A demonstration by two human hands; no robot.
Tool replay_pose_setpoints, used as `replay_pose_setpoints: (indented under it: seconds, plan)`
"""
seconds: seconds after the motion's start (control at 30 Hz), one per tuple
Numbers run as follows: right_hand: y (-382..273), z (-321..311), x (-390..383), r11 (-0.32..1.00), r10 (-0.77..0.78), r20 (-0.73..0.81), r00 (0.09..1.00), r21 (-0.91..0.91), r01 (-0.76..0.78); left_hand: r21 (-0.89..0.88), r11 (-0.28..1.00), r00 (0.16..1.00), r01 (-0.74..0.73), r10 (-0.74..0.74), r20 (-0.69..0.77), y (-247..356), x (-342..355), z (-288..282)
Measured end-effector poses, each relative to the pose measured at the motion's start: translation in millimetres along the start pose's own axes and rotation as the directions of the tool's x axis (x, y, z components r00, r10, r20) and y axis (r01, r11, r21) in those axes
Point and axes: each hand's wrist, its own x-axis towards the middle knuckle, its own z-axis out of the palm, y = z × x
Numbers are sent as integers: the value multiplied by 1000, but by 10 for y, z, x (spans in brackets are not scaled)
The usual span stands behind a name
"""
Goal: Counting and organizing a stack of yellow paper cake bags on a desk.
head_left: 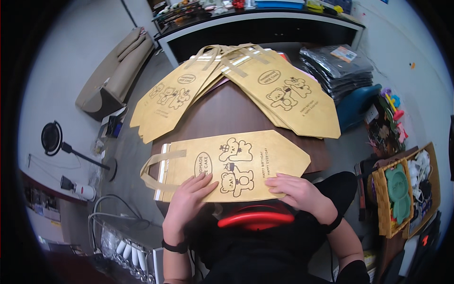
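A tan paper-like bag (241, 165) with looped handles, printed cartoon bears and lettering lies flat on a dark wooden table (213, 113), handles to the left. My left hand (189, 201) rests on its near edge left of the bears, fingers extended. My right hand (302, 199) lies at its lower right, fingers stretched over the surface. Behind it, two fanned stacks of similar bags, one left (172, 99) and one right (279, 94), cover the table's far part. A red curved object (255, 218) sits below the bag, near my body.
A long dark counter (246, 31) holding clutter stands behind. A beige sofa (104, 90) and black stand (90, 158) are left. At right are plastic-wrapped dark packages (326, 73), a teal chair (354, 106) and a basket (395, 199) with green molds. Metal tubing (113, 213) is lower left.
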Motion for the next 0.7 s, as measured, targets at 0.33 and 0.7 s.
replay_pose_setpoints:
  seconds: [0.33,0.7]
  plan:
    - [-258,-494,581,998,66,-2,998,-6,-66,-20,997,996,79,-78,49,5,-13,-172]
    - [1071,-579,1737,735,499,-39,866,-511,-447,7,999,999,36,-36,-15,126,26,-29]
